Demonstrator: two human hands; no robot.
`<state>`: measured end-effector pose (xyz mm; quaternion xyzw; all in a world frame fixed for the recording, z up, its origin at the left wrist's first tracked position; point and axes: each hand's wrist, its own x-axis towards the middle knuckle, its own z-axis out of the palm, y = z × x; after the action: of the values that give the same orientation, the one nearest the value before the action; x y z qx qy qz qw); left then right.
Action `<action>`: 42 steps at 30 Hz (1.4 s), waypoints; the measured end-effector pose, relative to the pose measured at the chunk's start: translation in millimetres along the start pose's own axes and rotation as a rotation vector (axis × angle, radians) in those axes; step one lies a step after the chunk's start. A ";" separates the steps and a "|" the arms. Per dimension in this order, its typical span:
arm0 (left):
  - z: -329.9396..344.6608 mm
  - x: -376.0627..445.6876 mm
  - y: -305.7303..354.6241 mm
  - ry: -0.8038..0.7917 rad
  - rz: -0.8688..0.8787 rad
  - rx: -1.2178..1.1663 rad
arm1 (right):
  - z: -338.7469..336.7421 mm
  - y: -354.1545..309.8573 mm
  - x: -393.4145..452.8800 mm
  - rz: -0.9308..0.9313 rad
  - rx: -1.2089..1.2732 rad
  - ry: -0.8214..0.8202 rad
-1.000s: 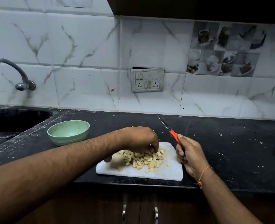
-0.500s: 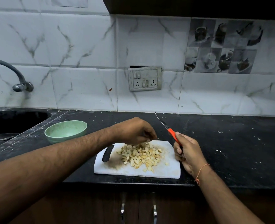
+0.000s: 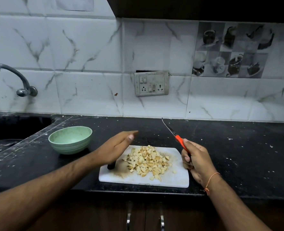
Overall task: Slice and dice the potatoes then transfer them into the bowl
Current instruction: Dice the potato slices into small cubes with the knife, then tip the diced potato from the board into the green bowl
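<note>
Head view: a black speckled worktop (image 3: pixel 221 155) runs below a white marble-patterned tiled wall (image 3: pixel 88 64), with a dark sink (image 3: pixel 13 129) and a wall tap (image 3: pixel 19 80) at far left. A white cutting board (image 3: pixel 176 177) lies near the front edge of the worktop. A pale green bowl (image 3: pixel 70 140) stands left of the board, apart from it; its inside looks bare. The left hand (image 3: pixel 116 149) hovers over the board's left end, fingers straight and released, holding nothing. The right hand (image 3: pixel 195 157), at the board's right edge, is clenched round the orange handle of a knife (image 3: pixel 174 134), whose blade points up and away toward the wall. A heap of diced potatoes (image 3: pixel 148 161) sits on the middle of the board, between the two hands. A dark handle slot (image 3: pixel 111 165) shows at the board's left end.
</note>
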<state>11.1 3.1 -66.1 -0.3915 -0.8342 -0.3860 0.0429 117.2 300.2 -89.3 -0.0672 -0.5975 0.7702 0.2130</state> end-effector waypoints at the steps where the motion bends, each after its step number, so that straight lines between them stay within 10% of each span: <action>1: 4.1 -6.8 -7.2 -0.001 -0.048 -0.034 | 0.3 -0.1 -0.4 0.001 -0.004 0.001; 10: 20.6 -21.3 -27.7 0.061 -0.114 -0.124 | 12.8 -0.5 -16.3 -0.166 -0.301 0.056; 17: 20.0 -19.8 -33.4 0.099 -0.098 -0.165 | -16.9 -15.4 -62.9 -0.630 -1.097 0.143; 21: 21.4 -19.9 -33.8 0.116 -0.092 -0.161 | -29.4 -31.2 -80.3 -0.450 -1.683 -0.027; 25: 23.1 -18.0 -34.9 0.125 -0.088 -0.175 | -33.0 -36.2 -85.3 -0.664 -1.478 0.139; 28: 24.1 -19.0 -36.6 0.127 -0.087 -0.193 | -24.0 -36.5 -86.9 -0.517 -1.698 -0.016; 42: 23.3 -19.6 -34.1 0.130 -0.134 -0.166 | -14.5 -24.4 -35.8 -0.406 -1.050 0.096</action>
<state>6.6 -6.8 -110.5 -0.3113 -0.8191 -0.4802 0.0386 160.7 303.3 -75.6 -0.0826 -0.8910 0.3095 0.3217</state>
